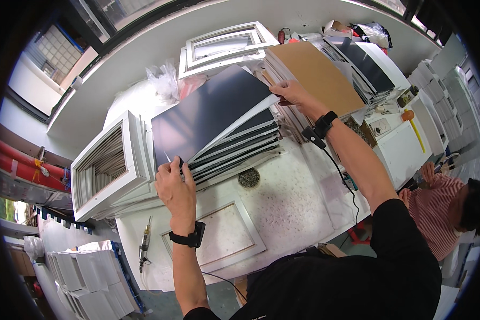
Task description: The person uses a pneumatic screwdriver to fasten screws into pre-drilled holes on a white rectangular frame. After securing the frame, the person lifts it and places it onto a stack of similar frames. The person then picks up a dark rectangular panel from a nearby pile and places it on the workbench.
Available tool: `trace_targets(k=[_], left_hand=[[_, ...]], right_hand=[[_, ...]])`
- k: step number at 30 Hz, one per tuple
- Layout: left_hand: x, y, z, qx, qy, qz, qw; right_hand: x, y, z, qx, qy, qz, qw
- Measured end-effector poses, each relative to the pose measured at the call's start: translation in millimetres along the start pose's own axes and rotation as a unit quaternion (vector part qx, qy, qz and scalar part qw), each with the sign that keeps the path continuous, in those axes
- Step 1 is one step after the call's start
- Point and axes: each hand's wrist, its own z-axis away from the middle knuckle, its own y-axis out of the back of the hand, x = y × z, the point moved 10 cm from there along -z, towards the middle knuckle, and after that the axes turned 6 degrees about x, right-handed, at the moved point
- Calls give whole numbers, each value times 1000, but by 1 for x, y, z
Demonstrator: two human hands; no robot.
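Observation:
Both my hands grip a dark glossy panel (208, 109) by its near corners, tilted above a stack of similar dark panels (237, 146) with pale layers between them. My left hand (175, 189) pinches the near left corner, thumb and fingers closed on it. At the right corner, my right hand (297, 97) is closed on the panel's edge. Below my left hand, a white rectangular frame (255, 242) lies flat on the white table (298, 186). A small round dish (248, 178) with dark speckled contents sits in front of the stack.
White frames (138, 144) stand stacked on the left, and more (197, 69) lie at the back. A power screwdriver (144, 242) rests at the front left. Right of the stack are a brown board (314, 74) and an orange-headed mallet (409, 116). A person in a striped shirt (437, 208) is at the right.

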Motion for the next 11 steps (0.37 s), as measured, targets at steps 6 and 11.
trace_targets(k=[6,11], left_hand=[[2,-4,0,-4,-9,5,1000],[-6,-4,4,-17,3,-3,1000]], right_hand=[[-18,5,-11,-23,67,83,994],[-96,-1,9,-14,146,68,987]])
